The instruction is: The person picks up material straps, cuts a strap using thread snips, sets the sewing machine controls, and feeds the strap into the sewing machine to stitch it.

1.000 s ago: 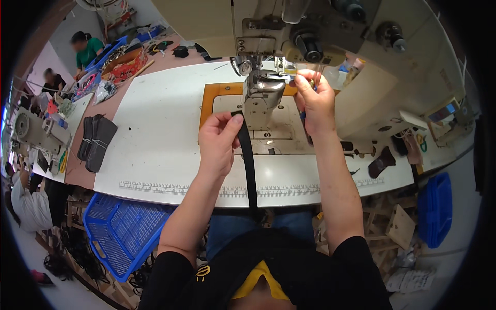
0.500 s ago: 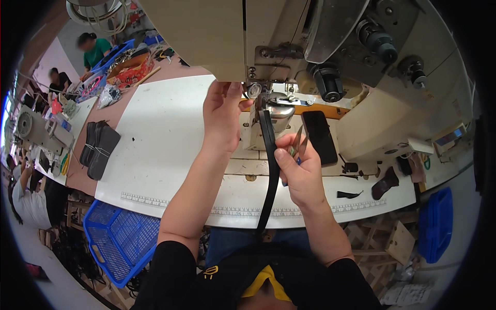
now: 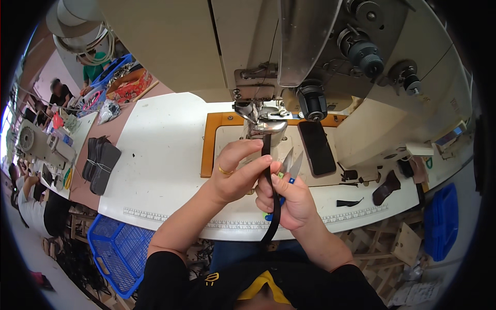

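A narrow black strap (image 3: 269,235) runs from just below the sewing machine's rounded metal post (image 3: 272,127) down past the table's front edge. My left hand (image 3: 232,175), with a ring on one finger, has its fingertips closed on the strap's upper part. Lower down, my right hand (image 3: 292,204) grips the same strap with its thumb and fingers. Tucked in that hand as well is a pair of small scissors (image 3: 294,168) with blue and green on the handles; their blades point up and apart. The fingers partly hide the scissors' handles.
A black phone (image 3: 316,150) lies right of the post. Dark scraps (image 3: 386,188) are at the table's right. A tied bundle of grey pieces (image 3: 101,165) lies at left. Blue baskets (image 3: 116,253) stand below the table on both sides. Other people work at far left.
My left hand has come down from beside the needle area onto the strap. The strap's top end and my right hand have moved lower, toward me. The view has shifted slightly.
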Tool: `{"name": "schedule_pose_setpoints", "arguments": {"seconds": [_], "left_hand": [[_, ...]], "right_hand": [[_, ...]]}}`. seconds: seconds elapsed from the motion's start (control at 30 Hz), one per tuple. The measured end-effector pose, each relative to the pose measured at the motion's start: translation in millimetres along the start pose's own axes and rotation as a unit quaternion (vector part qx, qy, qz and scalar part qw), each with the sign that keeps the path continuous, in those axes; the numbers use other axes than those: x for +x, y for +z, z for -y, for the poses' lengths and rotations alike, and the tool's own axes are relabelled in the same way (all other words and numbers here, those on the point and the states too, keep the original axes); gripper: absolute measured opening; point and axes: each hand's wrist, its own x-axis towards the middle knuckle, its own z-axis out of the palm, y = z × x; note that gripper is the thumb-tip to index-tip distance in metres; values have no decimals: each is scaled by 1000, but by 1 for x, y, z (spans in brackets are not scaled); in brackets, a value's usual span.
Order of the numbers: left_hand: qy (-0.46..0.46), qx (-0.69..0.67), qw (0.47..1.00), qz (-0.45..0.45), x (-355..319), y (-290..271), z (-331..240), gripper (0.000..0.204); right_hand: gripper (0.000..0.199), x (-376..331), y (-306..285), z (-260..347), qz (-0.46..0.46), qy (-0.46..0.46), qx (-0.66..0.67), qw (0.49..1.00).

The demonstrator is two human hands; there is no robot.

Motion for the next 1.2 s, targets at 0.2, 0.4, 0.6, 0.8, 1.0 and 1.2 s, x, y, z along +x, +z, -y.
{"name": "schedule_pose_setpoints", "arguments": {"seconds": [0.2, 0.4, 0.6, 0.8, 1.0, 1.2], "left_hand": [[28, 20, 998, 46, 12, -5, 15, 32], [16, 54, 997, 46, 8, -5, 27, 35], [10, 55, 998, 42, 7, -6, 27, 31], [-1, 39, 998, 51, 9, -6, 27, 29], [-3, 41, 998, 47, 11, -7, 27, 30], [-20, 33, 998, 49, 10, -5, 28, 32]], "right_hand": [[19, 4, 10, 6, -112, -64, -323, 938], [19, 29, -3, 33, -67, -268, -629, 726], [54, 45, -4, 48, 32, -282, -742, 608], [55, 50, -9, 54, 56, -310, -764, 563], [48, 50, -8, 57, 59, -314, -764, 561], [46, 51, -7, 60, 71, -333, -770, 540]]}}
